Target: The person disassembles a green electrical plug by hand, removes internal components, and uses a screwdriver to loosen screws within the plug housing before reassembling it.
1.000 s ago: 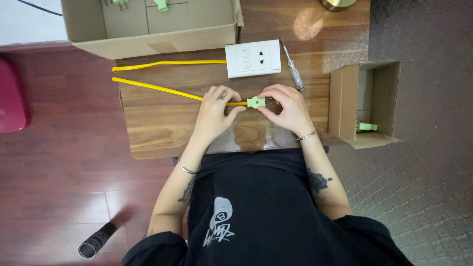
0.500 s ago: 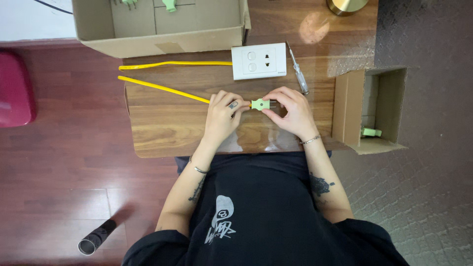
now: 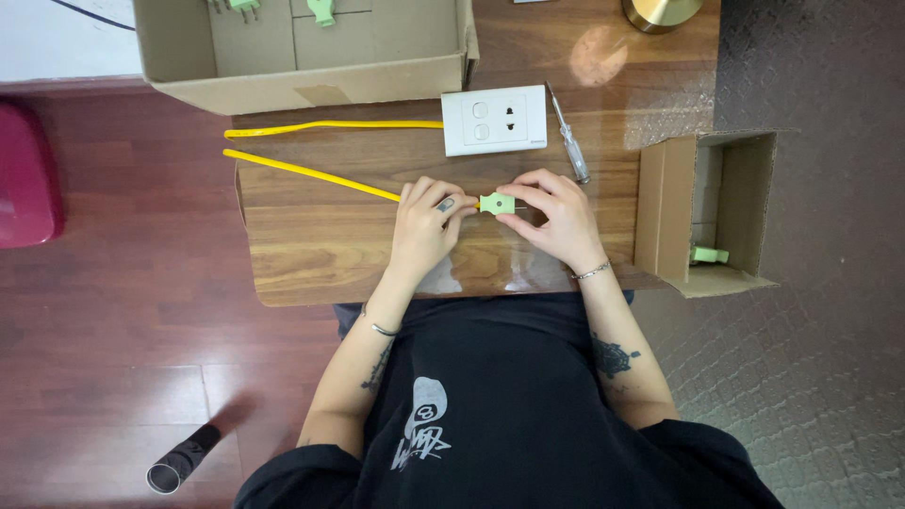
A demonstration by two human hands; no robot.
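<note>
Leftmost on the floor lie a dark red cushioned stool and, nearer the person, a black cylindrical tube. On the far left of the brown wooden table stands a large open cardboard box with a few small green plugs inside, which suggests finished or waiting pieces. A long yellow cable runs from the table's left edge in two strands: the far strand leads to a white rectangular wall socket plate, the near strand leads into the left hand. That hand is closed around the cable's end, fingers pinched just beside a small light green plastic plug. The plug sits at the middle of the table, between both hands, level with the cable. The right hand pinches the plug's right end with fingertips. Whether cable and plug are already fully joined I cannot tell; they look touching, so the fitting seems under way, not finished. Just right of the socket plate lies a slim screwdriver with a clear handle, untouched. Far right, a small open cardboard box holds one more green plug.
</note>
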